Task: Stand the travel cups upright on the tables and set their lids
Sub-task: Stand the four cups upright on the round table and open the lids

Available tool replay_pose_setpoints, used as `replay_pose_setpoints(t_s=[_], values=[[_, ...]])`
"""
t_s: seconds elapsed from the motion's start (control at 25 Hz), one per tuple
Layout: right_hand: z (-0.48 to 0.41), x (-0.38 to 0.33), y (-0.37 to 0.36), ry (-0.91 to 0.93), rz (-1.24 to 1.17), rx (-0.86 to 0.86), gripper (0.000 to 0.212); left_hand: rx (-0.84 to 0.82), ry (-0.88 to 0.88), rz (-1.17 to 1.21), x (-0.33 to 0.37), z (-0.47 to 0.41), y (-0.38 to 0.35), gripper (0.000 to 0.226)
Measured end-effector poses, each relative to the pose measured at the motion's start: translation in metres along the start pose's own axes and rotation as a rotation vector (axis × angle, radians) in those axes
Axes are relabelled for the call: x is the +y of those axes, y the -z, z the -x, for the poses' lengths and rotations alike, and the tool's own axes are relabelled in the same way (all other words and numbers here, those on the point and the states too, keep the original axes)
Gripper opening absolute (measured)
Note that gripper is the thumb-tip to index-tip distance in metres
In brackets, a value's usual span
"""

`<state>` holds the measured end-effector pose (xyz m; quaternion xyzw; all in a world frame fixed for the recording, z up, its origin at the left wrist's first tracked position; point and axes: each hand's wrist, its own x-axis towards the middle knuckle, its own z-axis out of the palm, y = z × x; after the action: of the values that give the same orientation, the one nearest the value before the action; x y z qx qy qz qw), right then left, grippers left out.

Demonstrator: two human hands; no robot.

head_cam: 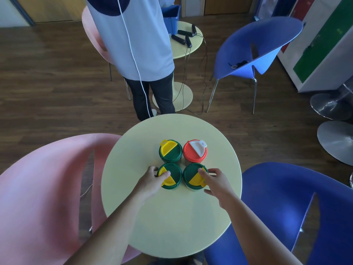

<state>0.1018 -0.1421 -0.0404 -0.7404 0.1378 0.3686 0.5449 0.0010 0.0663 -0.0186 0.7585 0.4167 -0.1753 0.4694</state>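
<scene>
Several travel cups stand upright in a square on the round pale-yellow table. The far left cup has a green lid with a yellow flap. The far right cup has a red lid with a white flap. My left hand grips the near left green-lidded cup, thumb resting on its yellow flap. My right hand holds the near right green-lidded cup from its right side, thumb on the lid's edge. All lids sit on their cups.
A pink chair is at my left, a blue chair at my right. A person stands beyond the table. Behind them a second small table carries black skipping-rope handles and a blue bin. Another blue chair is far right.
</scene>
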Motion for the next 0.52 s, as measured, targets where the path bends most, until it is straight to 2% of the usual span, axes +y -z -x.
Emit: replay_pose_setpoints(t_s=[0.08,0.2,0.32,0.52], values=[[0.002,0.000,0.002,0.036,0.066,0.027,0.057,0.032,-0.017,-0.042,0.002,0.005,0.002,0.072],[0.006,-0.004,0.006,0.094,0.155,0.046,0.058,0.100,-0.084,-0.015,0.006,0.016,0.008,0.077],[0.015,-0.014,0.010,0.133,0.207,0.029,0.052,0.181,-0.167,-0.028,0.012,0.026,0.013,0.075],[0.036,-0.030,0.022,0.267,0.367,0.051,0.046,0.297,-0.418,-0.220,0.032,0.051,0.018,0.067]])
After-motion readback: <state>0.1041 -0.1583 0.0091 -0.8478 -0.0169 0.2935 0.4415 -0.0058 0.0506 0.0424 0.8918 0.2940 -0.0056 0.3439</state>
